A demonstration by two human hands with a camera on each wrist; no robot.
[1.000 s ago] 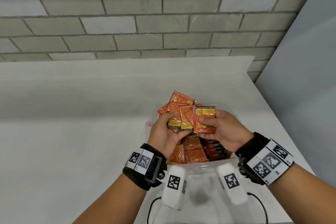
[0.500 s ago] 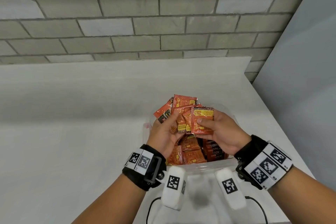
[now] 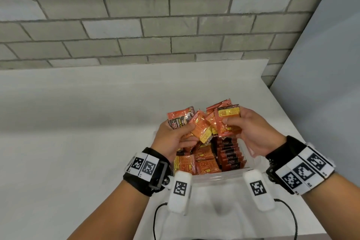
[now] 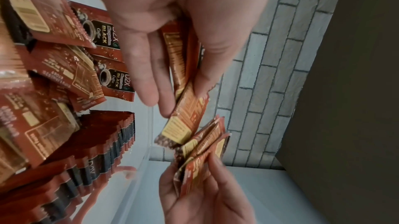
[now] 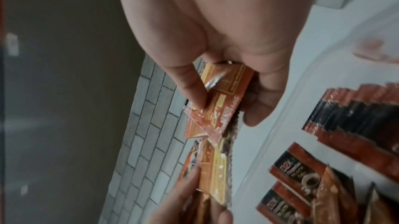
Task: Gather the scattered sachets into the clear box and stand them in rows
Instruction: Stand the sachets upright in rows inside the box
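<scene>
Both hands were up over the clear box (image 3: 224, 176), each grasping sachets. Left hand (image 3: 171, 138) held a loose fan of red-orange sachets (image 3: 201, 128) between thumb and fingers, one showing its black coffee-label face, the others their yellow-panel backs; in the left wrist view the fingers (image 4: 149, 67) lay fairly straight along the packets with the thumb pinching from the other side. Right hand (image 3: 251, 132) pinched a small stack (image 3: 228, 121) upright, thumb on the front packet, fingers behind; the right wrist view showed the thumb (image 5: 190, 89) pressed onto a packet back, fingers curled round the far side. The two bunches were just beside each other, edges touching or nearly so, cannot tell which. Below the hands the box sat on a white table (image 3: 78, 142) near its right front corner. Inside it, on the right, a tight row of sachets (image 3: 229, 158) stood on edge, dark label strips lined up. On the left side of the box more packets (image 3: 196, 161) lay loose and tilted, not in a row. Grey brick wall (image 3: 155, 25) stood behind the table, a plain grey panel (image 3: 321, 84) on the right. Black wrist straps with white tag blocks sat on both wrists, cables trailing to the near table edge.
</scene>
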